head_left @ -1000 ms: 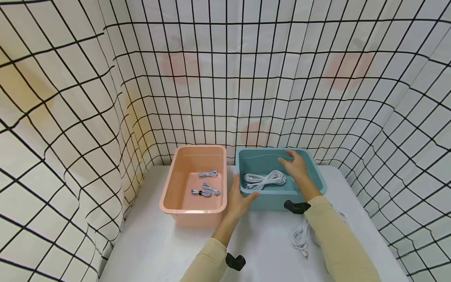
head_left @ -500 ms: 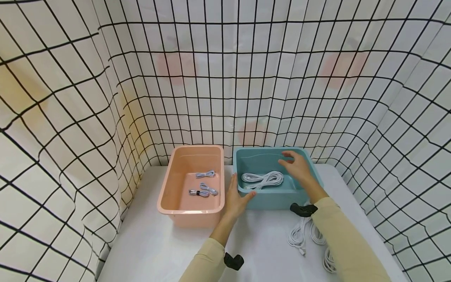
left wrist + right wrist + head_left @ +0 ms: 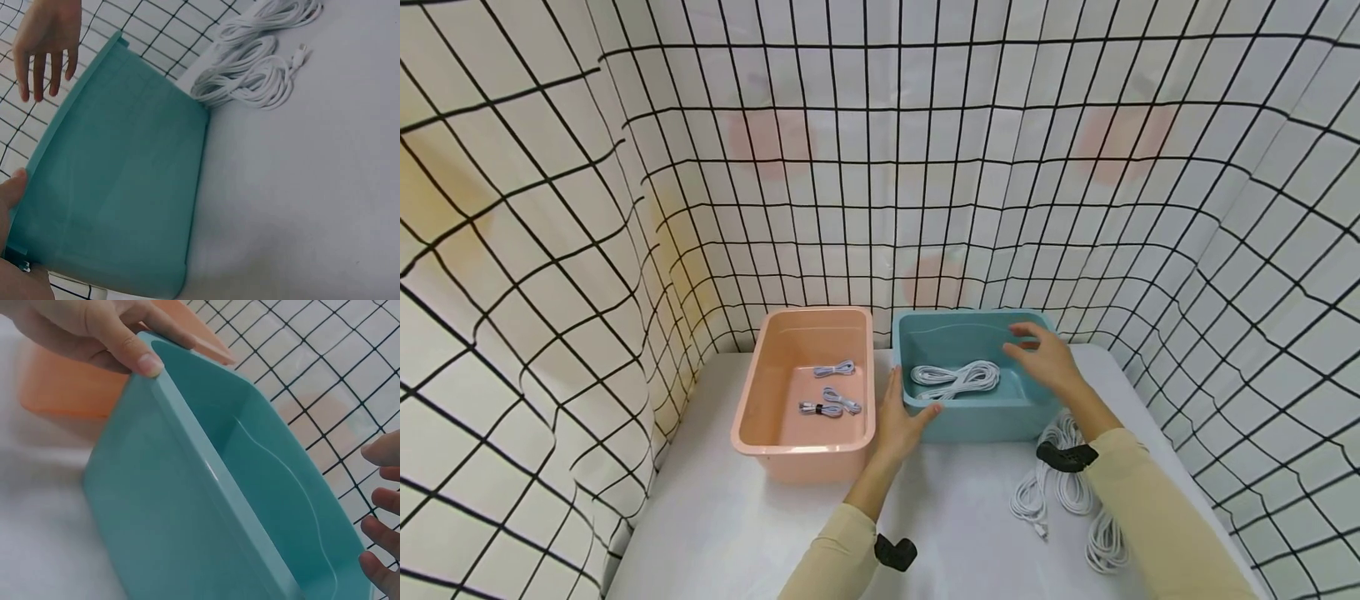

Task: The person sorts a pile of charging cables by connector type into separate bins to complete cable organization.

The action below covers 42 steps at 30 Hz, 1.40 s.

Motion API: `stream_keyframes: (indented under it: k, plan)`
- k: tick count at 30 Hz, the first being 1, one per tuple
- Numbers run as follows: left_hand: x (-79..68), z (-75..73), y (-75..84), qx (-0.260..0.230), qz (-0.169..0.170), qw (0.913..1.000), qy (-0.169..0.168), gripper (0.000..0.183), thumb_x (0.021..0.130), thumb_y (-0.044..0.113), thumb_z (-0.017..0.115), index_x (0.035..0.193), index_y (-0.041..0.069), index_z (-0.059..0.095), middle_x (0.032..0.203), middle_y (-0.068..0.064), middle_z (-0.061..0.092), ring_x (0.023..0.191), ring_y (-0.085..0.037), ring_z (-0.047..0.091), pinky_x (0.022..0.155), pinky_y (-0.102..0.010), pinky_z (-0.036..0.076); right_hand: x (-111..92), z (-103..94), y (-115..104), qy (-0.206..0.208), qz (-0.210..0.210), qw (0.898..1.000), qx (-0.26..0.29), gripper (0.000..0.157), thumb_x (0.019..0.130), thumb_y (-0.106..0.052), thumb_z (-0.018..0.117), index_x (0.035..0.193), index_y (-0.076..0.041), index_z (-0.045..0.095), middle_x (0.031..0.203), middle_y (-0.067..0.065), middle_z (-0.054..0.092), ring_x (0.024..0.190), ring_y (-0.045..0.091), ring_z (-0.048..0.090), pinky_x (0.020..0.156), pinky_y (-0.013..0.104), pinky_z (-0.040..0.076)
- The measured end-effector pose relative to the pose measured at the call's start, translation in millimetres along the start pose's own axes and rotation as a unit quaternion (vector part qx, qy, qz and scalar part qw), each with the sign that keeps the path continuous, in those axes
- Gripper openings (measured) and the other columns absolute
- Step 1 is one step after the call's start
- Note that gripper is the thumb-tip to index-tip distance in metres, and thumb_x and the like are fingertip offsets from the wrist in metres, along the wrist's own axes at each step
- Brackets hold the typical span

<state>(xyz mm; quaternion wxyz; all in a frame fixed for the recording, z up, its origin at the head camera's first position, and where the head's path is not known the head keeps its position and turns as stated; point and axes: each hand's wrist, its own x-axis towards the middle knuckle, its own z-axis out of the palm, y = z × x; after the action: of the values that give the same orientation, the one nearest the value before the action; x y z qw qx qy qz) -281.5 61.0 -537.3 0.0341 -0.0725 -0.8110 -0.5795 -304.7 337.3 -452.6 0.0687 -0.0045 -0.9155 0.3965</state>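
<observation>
My left hand (image 3: 898, 427) grips the near left corner of a teal bin (image 3: 992, 423). In the right wrist view its thumb (image 3: 150, 364) presses on the rim while the other fingers lie along the side. Inside the bin lies a bundled long white cable (image 3: 958, 380). Over the bin's right side hovers my right hand (image 3: 1047, 360), holding nothing, its fingers loosely bent and spread. The left wrist view shows that hand's fingers (image 3: 39, 78) pointing down beyond the rim.
Left of the teal bin stands a peach bin (image 3: 805, 451) with a few short bundled cables (image 3: 835, 368) in it. Several coiled white cables (image 3: 1073, 492) lie on the white table (image 3: 730, 533) by my right forearm. Black wire mesh (image 3: 880, 225) surrounds the table.
My right hand has drawn slightly to the right, uncovering more of the coiled cables on the table. My left hand stays at the teal bin's corner. The view has shifted a little.
</observation>
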Motion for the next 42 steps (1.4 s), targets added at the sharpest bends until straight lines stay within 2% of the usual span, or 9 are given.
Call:
stream_keyframes:
  k: [3, 15, 26, 28, 31, 35, 36, 39, 42]
  plan:
    - [1.1, 0.1, 0.3, -0.001, -0.008, 1.0000, -0.005, 0.097, 0.090, 0.022, 0.084, 0.165, 0.009, 0.024, 0.168, -0.016, 0.024, 0.153, -0.035, 0.023, 0.121, -0.053, 0.022, -6.6, -3.2, 4.6, 0.006, -0.011, 1.000, -0.002, 0.058, 0.104, -0.039, 0.063, 0.150, -0.005, 0.051, 0.150, 0.021, 0.049, 0.134, 0.045, 0.049, 0.101, 0.062, 0.047]
    - [3.5, 1.1, 1.1, 0.006, 0.004, 0.9999, 0.009, 0.099, 0.088, 0.025, 0.086, 0.164, 0.006, 0.026, 0.166, -0.018, 0.027, 0.151, -0.038, 0.027, 0.120, -0.055, 0.025, -47.1, -26.7, 30.6, 0.044, -0.033, 0.998, -0.006, 0.055, 0.105, -0.035, 0.062, 0.148, -0.002, 0.052, 0.145, 0.025, 0.052, 0.128, 0.049, 0.050, 0.092, 0.063, 0.051]
    - [1.2, 3.6, -2.2, 0.008, 0.002, 0.9999, 0.013, 0.097, 0.087, 0.022, 0.086, 0.163, 0.004, 0.027, 0.166, -0.020, 0.028, 0.151, -0.039, 0.027, 0.120, -0.055, 0.024, -83.6, -34.7, 67.0, 0.074, -0.023, 0.997, -0.014, 0.051, 0.105, -0.030, 0.064, 0.145, 0.000, 0.053, 0.142, 0.027, 0.053, 0.123, 0.050, 0.054, 0.085, 0.064, 0.053]
    - [1.0, 3.8, -2.5, 0.009, 0.002, 0.9998, 0.014, 0.098, 0.087, 0.022, 0.086, 0.163, 0.005, 0.027, 0.166, -0.020, 0.028, 0.151, -0.039, 0.027, 0.120, -0.055, 0.024, -90.8, -34.9, 76.3, 0.077, -0.019, 0.997, -0.012, 0.051, 0.105, -0.030, 0.064, 0.145, 0.000, 0.053, 0.142, 0.026, 0.053, 0.121, 0.049, 0.055, 0.084, 0.059, 0.055]
    - [0.4, 3.8, -2.5, 0.008, 0.000, 0.9999, 0.014, 0.098, 0.087, 0.023, 0.087, 0.164, 0.006, 0.027, 0.166, -0.019, 0.028, 0.151, -0.038, 0.027, 0.120, -0.055, 0.025, -102.5, -33.1, 92.3, 0.083, -0.014, 0.996, -0.021, 0.051, 0.105, -0.031, 0.064, 0.144, 0.000, 0.054, 0.140, 0.025, 0.056, 0.119, 0.047, 0.057, 0.078, 0.042, 0.058]
    - [0.3, 3.3, -2.5, 0.007, -0.002, 0.9999, 0.010, 0.098, 0.087, 0.022, 0.086, 0.164, 0.006, 0.027, 0.166, -0.018, 0.028, 0.151, -0.037, 0.027, 0.120, -0.054, 0.024, -119.0, -23.7, 115.9, 0.094, -0.009, 0.995, -0.031, 0.049, 0.104, -0.029, 0.066, 0.142, 0.000, 0.056, 0.136, 0.024, 0.059, 0.114, 0.045, 0.060, 0.072, 0.017, 0.050]
    - [0.3, 3.1, -2.3, 0.008, -0.001, 0.9999, 0.010, 0.098, 0.088, 0.023, 0.086, 0.164, 0.006, 0.026, 0.166, -0.018, 0.027, 0.151, -0.037, 0.027, 0.120, -0.053, 0.024, -123.2, -20.0, 121.8, 0.098, -0.009, 0.994, -0.036, 0.048, 0.103, -0.028, 0.067, 0.141, 0.001, 0.057, 0.135, 0.024, 0.060, 0.113, 0.045, 0.060, 0.072, 0.014, 0.048]
    - [0.4, 2.2, -1.6, 0.006, 0.000, 0.9999, 0.011, 0.099, 0.088, 0.023, 0.086, 0.164, 0.006, 0.026, 0.167, -0.017, 0.027, 0.151, -0.037, 0.026, 0.121, -0.053, 0.024, -135.8, -6.5, 138.4, 0.111, -0.003, 0.992, -0.054, 0.045, 0.102, -0.024, 0.068, 0.138, 0.002, 0.058, 0.132, 0.025, 0.062, 0.111, 0.044, 0.061, 0.078, 0.021, 0.052]
    - [1.2, 2.2, -1.7, 0.003, 0.002, 0.9999, 0.013, 0.099, 0.087, 0.023, 0.086, 0.164, 0.006, 0.026, 0.167, -0.017, 0.027, 0.151, -0.037, 0.027, 0.120, -0.054, 0.024, -149.2, 5.9, 152.2, 0.114, 0.017, 0.991, -0.068, 0.047, 0.102, -0.022, 0.067, 0.139, 0.005, 0.056, 0.132, 0.028, 0.060, 0.112, 0.046, 0.059, 0.087, 0.047, 0.053]
